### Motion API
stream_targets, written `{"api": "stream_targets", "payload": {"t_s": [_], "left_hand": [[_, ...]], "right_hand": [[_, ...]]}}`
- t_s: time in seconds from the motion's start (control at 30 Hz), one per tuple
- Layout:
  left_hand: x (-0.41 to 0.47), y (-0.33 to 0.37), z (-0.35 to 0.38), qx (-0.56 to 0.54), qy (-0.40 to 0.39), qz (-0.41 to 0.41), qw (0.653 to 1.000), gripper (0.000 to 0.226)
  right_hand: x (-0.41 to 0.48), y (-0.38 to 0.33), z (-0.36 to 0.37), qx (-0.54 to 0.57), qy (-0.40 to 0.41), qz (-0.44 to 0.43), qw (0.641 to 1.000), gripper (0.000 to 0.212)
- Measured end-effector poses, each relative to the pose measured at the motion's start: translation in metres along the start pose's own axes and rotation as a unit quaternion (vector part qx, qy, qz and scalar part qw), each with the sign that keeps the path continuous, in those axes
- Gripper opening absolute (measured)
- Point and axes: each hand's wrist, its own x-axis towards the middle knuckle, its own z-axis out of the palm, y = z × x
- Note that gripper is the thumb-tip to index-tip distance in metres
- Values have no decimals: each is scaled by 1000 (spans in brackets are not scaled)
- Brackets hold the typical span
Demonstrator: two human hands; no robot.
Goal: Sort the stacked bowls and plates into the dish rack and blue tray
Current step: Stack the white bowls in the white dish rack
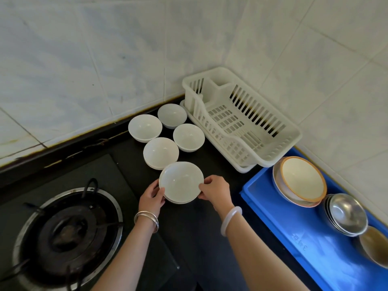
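You are holding the near stack of white bowls [181, 182] by its rim, left hand [151, 198] and right hand [216, 191] pinching opposite sides, just in front of the four other white bowls [161, 152] on the dark counter [201, 238]. The risk you are facing: these are thin fingertip grips on glazed rims, and tilting could be letting the top bowl slide off the ones beneath. Right of the stack, the dish rack [241, 122] is standing empty, with clear counter between. Beyond it, the blue tray [294, 223] is carrying bowls along its far edge. Left of the stack, the gas burner [67, 225] is crowding you.
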Motion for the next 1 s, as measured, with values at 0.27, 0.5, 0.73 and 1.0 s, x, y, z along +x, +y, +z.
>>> {"api": "stream_targets", "payload": {"t_s": [0.27,0.5,0.73,1.0], "left_hand": [[-1,6,-3,-58,-3,-67,996,40],[-12,13,4,-80,0,-62,995,36],[-19,49,19,-69,-10,-19,997,22],[10,146,101,-59,-85,39,994,23]], "right_hand": [[9,10,-1,71,-115,63,989,50],[8,20,7,190,-165,36,967,41],[0,1,-21,209,-120,-29,970,37],[31,-82,-108,254,-51,-111,959,30]]}}
